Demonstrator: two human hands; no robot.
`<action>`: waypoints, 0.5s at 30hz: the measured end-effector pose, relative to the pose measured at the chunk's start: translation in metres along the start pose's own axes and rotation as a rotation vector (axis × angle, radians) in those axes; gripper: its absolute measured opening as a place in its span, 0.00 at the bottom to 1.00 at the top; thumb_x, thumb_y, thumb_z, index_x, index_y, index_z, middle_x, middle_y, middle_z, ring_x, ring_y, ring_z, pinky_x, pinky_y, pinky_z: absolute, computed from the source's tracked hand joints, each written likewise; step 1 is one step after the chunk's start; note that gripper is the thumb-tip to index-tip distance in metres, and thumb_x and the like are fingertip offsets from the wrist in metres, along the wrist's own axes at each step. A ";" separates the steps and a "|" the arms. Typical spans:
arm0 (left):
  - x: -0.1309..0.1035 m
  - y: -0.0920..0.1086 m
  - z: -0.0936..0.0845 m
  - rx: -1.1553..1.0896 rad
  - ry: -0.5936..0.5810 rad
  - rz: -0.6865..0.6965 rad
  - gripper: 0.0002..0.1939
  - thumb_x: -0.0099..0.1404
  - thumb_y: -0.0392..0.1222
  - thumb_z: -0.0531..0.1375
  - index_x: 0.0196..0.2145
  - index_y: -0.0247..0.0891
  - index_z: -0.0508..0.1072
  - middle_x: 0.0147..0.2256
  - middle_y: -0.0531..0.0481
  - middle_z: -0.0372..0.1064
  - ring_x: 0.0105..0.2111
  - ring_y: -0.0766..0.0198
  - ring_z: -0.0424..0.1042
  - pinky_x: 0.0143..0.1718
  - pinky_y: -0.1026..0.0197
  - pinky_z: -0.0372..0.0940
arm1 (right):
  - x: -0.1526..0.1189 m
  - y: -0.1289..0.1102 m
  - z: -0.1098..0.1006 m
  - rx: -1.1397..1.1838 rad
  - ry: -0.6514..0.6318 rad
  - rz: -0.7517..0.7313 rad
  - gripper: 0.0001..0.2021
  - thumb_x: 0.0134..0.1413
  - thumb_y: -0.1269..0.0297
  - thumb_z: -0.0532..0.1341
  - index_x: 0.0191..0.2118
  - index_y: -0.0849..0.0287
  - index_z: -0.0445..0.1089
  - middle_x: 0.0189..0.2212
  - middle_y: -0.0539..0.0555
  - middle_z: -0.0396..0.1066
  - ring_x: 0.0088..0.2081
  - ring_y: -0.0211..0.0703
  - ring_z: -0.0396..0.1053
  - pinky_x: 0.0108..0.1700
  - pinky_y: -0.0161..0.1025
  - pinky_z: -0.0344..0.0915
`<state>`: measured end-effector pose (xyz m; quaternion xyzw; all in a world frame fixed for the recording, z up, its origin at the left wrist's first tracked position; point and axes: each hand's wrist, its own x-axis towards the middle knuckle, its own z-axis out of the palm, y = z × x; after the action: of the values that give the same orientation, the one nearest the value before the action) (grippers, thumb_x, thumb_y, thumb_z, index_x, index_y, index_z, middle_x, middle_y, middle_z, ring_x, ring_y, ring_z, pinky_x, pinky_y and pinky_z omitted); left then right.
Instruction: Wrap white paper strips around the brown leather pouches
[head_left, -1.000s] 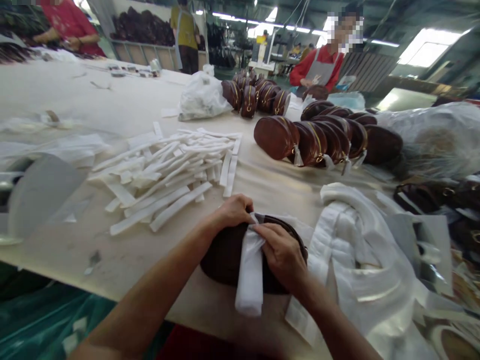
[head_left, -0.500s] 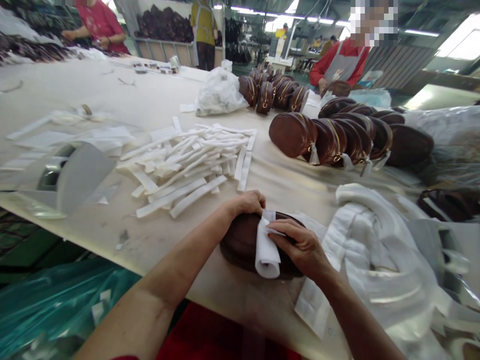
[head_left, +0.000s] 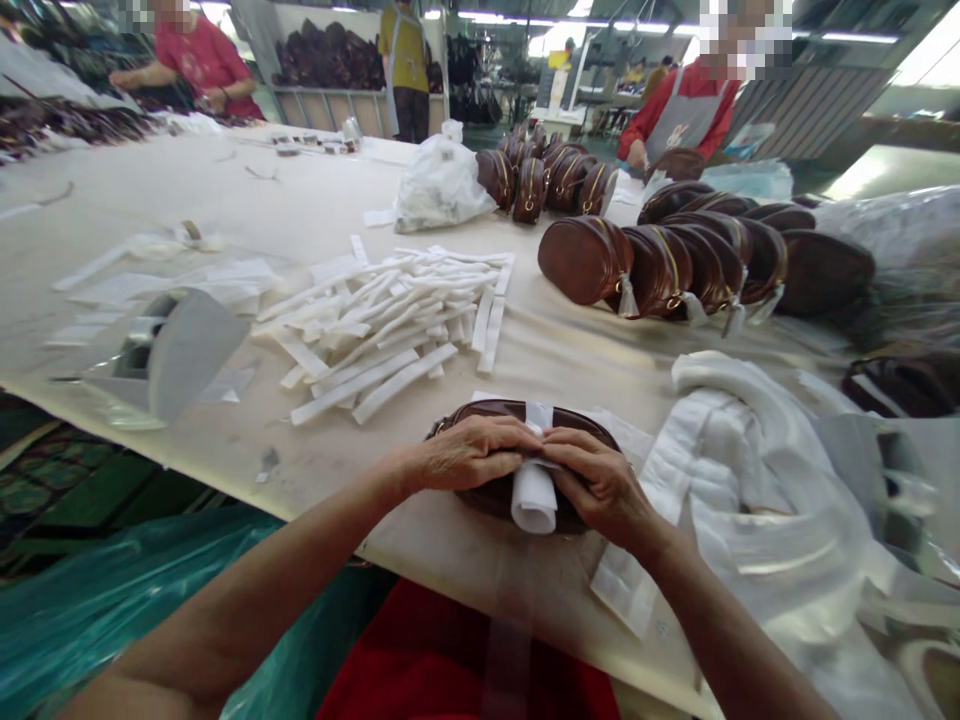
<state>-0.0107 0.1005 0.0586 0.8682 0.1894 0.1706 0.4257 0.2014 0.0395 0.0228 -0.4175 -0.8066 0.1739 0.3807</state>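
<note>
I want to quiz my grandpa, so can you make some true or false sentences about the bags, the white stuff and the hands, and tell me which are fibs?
1. The left hand is far away from the right hand. False: their fingers are close together at the rolled white sheet.
2. The roll is over a dark brown leather bag. True.
3. The pile of flat white strips is inside a box. False: it lies loose on the pale table.
4. The shiny see-through plastic below the table edge is orange. False: it is blue-green.
5. More brown bags with gold zips are farther back. True.
</note>
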 end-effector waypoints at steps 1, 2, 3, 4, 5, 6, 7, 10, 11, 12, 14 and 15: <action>-0.007 0.001 0.002 0.023 0.007 0.022 0.17 0.63 0.36 0.50 0.49 0.36 0.69 0.50 0.44 0.67 0.53 0.61 0.64 0.58 0.57 0.55 | -0.002 0.000 -0.002 -0.001 0.000 -0.004 0.10 0.57 0.70 0.56 0.42 0.59 0.73 0.40 0.58 0.72 0.43 0.42 0.72 0.46 0.40 0.70; -0.013 0.000 0.003 0.055 0.005 0.044 0.19 0.62 0.35 0.50 0.50 0.36 0.68 0.52 0.44 0.65 0.55 0.60 0.61 0.59 0.55 0.54 | -0.004 0.000 -0.005 -0.001 -0.011 -0.012 0.11 0.57 0.70 0.55 0.43 0.59 0.72 0.41 0.58 0.72 0.42 0.41 0.72 0.45 0.39 0.70; -0.016 -0.001 0.005 0.094 -0.008 0.070 0.20 0.61 0.35 0.52 0.51 0.37 0.66 0.54 0.43 0.64 0.57 0.60 0.60 0.60 0.54 0.53 | -0.007 0.000 -0.008 0.000 -0.038 -0.027 0.12 0.57 0.71 0.55 0.45 0.59 0.71 0.41 0.58 0.71 0.42 0.41 0.71 0.45 0.39 0.70; -0.019 -0.003 0.007 0.140 -0.021 0.098 0.22 0.59 0.35 0.53 0.53 0.37 0.65 0.55 0.42 0.62 0.57 0.58 0.58 0.60 0.52 0.52 | -0.010 0.000 -0.012 -0.001 -0.078 -0.045 0.14 0.57 0.70 0.55 0.48 0.59 0.70 0.43 0.59 0.71 0.44 0.41 0.71 0.46 0.39 0.70; -0.020 -0.004 0.009 0.194 -0.026 0.125 0.24 0.57 0.36 0.55 0.53 0.36 0.63 0.55 0.41 0.61 0.58 0.57 0.58 0.60 0.51 0.53 | -0.013 0.000 -0.016 -0.009 -0.126 -0.065 0.16 0.56 0.69 0.55 0.51 0.59 0.68 0.45 0.59 0.70 0.46 0.42 0.70 0.48 0.41 0.69; -0.020 -0.006 0.012 0.259 -0.019 0.154 0.26 0.57 0.37 0.57 0.54 0.35 0.62 0.55 0.40 0.61 0.57 0.56 0.58 0.59 0.51 0.53 | -0.015 -0.001 -0.020 -0.024 -0.175 -0.085 0.19 0.55 0.68 0.57 0.53 0.59 0.65 0.47 0.60 0.69 0.48 0.44 0.68 0.50 0.42 0.68; -0.019 -0.007 0.015 0.337 -0.006 0.181 0.26 0.57 0.38 0.58 0.54 0.34 0.62 0.55 0.39 0.61 0.57 0.55 0.59 0.59 0.50 0.55 | -0.017 -0.001 -0.023 -0.048 -0.220 -0.105 0.23 0.53 0.67 0.58 0.56 0.60 0.63 0.49 0.61 0.67 0.51 0.46 0.67 0.51 0.44 0.67; -0.017 -0.009 0.025 0.601 0.037 0.262 0.21 0.63 0.37 0.54 0.54 0.32 0.61 0.52 0.36 0.64 0.55 0.53 0.62 0.56 0.50 0.58 | -0.019 -0.004 -0.030 -0.165 -0.322 -0.158 0.30 0.48 0.69 0.59 0.59 0.63 0.59 0.52 0.65 0.65 0.53 0.51 0.64 0.52 0.49 0.65; -0.017 -0.010 0.027 0.680 0.036 0.294 0.19 0.65 0.35 0.52 0.54 0.31 0.61 0.52 0.36 0.64 0.54 0.54 0.62 0.55 0.50 0.59 | -0.018 -0.005 -0.030 -0.207 -0.349 -0.179 0.30 0.46 0.71 0.59 0.59 0.64 0.59 0.52 0.65 0.65 0.53 0.52 0.64 0.52 0.50 0.65; -0.017 -0.010 0.029 0.749 0.026 0.325 0.19 0.66 0.34 0.50 0.54 0.31 0.61 0.52 0.36 0.64 0.55 0.54 0.62 0.55 0.51 0.60 | -0.017 -0.005 -0.029 -0.245 -0.375 -0.202 0.30 0.45 0.73 0.59 0.58 0.65 0.60 0.52 0.65 0.66 0.52 0.52 0.64 0.52 0.51 0.65; -0.020 -0.011 0.034 0.875 0.005 0.386 0.18 0.67 0.32 0.48 0.53 0.29 0.61 0.52 0.34 0.63 0.56 0.53 0.61 0.55 0.52 0.61 | -0.016 -0.003 -0.023 -0.297 -0.403 -0.254 0.28 0.46 0.75 0.57 0.57 0.67 0.61 0.51 0.66 0.66 0.51 0.52 0.65 0.52 0.52 0.65; -0.022 -0.012 0.037 0.942 -0.005 0.409 0.17 0.67 0.32 0.47 0.53 0.28 0.62 0.53 0.34 0.63 0.57 0.53 0.61 0.55 0.52 0.61 | -0.017 0.000 -0.018 -0.314 -0.398 -0.287 0.27 0.48 0.76 0.55 0.57 0.68 0.61 0.51 0.66 0.66 0.51 0.52 0.65 0.52 0.52 0.65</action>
<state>-0.0148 0.0719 0.0248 0.9855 0.0711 0.1444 -0.0531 0.2210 0.0247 0.0267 -0.3107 -0.9332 0.0698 0.1667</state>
